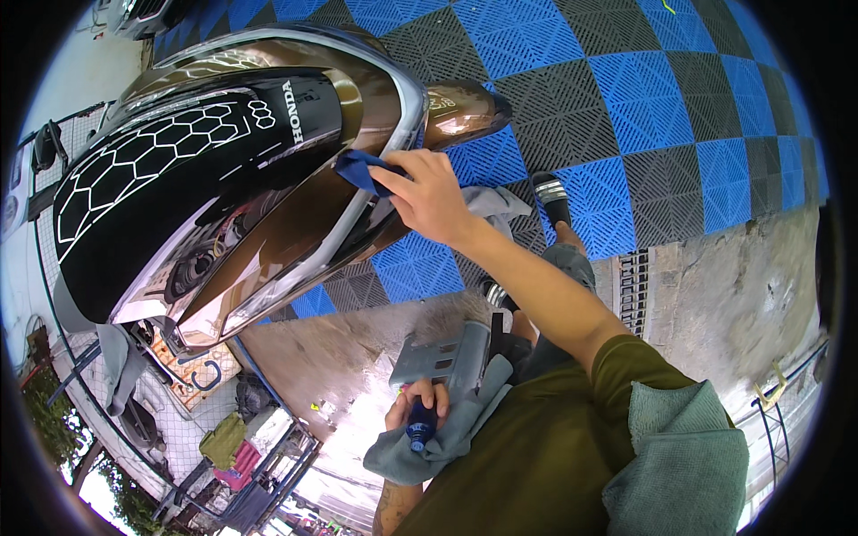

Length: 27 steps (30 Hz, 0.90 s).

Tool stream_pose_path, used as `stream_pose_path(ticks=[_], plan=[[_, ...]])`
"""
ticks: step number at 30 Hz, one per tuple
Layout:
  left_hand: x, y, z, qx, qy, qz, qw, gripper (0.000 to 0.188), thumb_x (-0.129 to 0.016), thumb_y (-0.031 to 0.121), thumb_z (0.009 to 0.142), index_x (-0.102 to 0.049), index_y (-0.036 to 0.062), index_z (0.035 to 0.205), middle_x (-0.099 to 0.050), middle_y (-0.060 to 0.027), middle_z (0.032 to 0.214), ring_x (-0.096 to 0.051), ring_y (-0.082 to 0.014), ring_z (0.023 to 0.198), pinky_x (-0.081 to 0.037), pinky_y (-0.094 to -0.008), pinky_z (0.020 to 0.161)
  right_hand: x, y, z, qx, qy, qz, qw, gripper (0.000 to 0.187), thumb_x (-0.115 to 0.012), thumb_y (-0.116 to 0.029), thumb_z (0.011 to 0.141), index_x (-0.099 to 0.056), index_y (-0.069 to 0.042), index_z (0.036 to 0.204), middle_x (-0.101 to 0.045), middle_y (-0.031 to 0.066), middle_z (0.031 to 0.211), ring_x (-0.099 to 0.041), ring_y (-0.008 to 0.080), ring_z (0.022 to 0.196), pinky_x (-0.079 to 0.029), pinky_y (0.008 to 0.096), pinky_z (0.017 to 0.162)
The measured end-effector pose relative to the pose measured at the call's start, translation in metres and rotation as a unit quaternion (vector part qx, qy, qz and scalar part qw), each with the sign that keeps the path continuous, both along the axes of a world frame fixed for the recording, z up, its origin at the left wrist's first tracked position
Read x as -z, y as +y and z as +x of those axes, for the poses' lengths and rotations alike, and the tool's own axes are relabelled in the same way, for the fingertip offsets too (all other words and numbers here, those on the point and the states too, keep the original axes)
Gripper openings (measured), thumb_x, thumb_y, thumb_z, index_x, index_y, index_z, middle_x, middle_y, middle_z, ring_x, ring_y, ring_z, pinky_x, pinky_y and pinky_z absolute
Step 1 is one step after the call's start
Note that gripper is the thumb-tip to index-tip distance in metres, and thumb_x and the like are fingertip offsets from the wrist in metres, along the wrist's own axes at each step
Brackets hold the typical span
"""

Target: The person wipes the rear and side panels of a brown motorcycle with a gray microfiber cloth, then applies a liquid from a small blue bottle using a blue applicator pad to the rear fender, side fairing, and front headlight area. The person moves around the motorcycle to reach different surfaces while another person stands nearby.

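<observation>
A motorcycle body panel in glossy black and brown, edged with a grey trim strip, fills the left side of the view. My right hand reaches over to it, fingers closed on a dark blue cloth that touches the panel near the trim. Close to my body, my left hand is wrapped round a small dark blue bottle with its cap end toward me. A grey-green towel hangs around that hand and wrist. Part of the right fingertips is hidden behind the cloth.
Blue and black grid tiles cover the floor beyond the motorcycle. A grey plastic stool-like box stands below my left side. Another towel lies over my shoulder. A drain grate crosses the concrete. Wire-mesh fencing stands at lower left.
</observation>
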State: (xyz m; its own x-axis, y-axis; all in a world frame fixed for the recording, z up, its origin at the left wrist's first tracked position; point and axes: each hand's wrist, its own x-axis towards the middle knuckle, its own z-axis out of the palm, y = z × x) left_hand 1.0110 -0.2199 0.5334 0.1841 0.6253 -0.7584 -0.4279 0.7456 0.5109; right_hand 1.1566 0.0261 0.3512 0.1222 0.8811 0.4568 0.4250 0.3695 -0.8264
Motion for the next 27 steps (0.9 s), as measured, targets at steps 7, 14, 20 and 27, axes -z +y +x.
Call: stream_pose_path(ticks=[7, 14, 20, 27], plan=[[0.003, -0.001, 0.002, -0.037, -0.007, -0.019, 0.999, 0.052, -0.040, 0.059, 0.101, -0.051, 0.0089, 0.093, -0.048, -0.0069, 0.082, -0.037, -0.0081, 0.058, -0.031, -0.0188, 0.050, 0.036, 0.137, 0.084, -0.073, 0.010, -0.014, 0.997, 0.036, -0.065, -0.018, 0.086, -0.068, -0.019, 0.122, -0.065, 0.0112, 0.112, -0.063, 0.0324, 0.101, -0.050, 0.0436, 0.086], [0.010, -0.003, 0.009, -0.035, 0.015, -0.032, 0.999, 0.053, -0.039, 0.060, 0.101, -0.051, 0.0085, 0.094, -0.048, -0.0069, 0.082, -0.038, -0.0080, 0.059, -0.033, -0.0185, 0.051, 0.037, 0.220, 0.086, -0.181, 0.053, 0.055, 0.980, 0.028, -0.063, -0.011, 0.086, -0.063, -0.004, 0.114, -0.064, 0.0161, 0.105, -0.063, 0.0346, 0.100, -0.050, 0.0424, 0.086], [0.018, -0.009, -0.018, -0.028, -0.023, -0.059, 0.998, 0.048, -0.041, 0.057, 0.099, -0.050, 0.0098, 0.092, -0.048, -0.0070, 0.084, -0.036, -0.0104, 0.066, -0.028, -0.0226, 0.059, 0.058, 0.052, 0.052, 0.029, 0.050, 0.040, 0.998, 0.035, -0.065, -0.007, 0.085, -0.063, -0.007, 0.119, -0.060, 0.0158, 0.123, -0.056, 0.0367, 0.117, -0.045, 0.0442, 0.101], [0.018, -0.004, -0.021, -0.055, -0.055, -0.051, 0.996, 0.050, -0.041, 0.058, 0.099, -0.049, 0.0088, 0.093, -0.048, -0.0072, 0.084, -0.037, -0.0112, 0.065, -0.029, -0.0223, 0.059, 0.059, 0.162, 0.090, -0.144, 0.143, -0.034, 0.979, 0.040, -0.062, 0.000, 0.086, -0.060, -0.004, 0.126, -0.064, 0.0132, 0.119, -0.063, 0.0266, 0.110, -0.050, 0.0367, 0.097]])
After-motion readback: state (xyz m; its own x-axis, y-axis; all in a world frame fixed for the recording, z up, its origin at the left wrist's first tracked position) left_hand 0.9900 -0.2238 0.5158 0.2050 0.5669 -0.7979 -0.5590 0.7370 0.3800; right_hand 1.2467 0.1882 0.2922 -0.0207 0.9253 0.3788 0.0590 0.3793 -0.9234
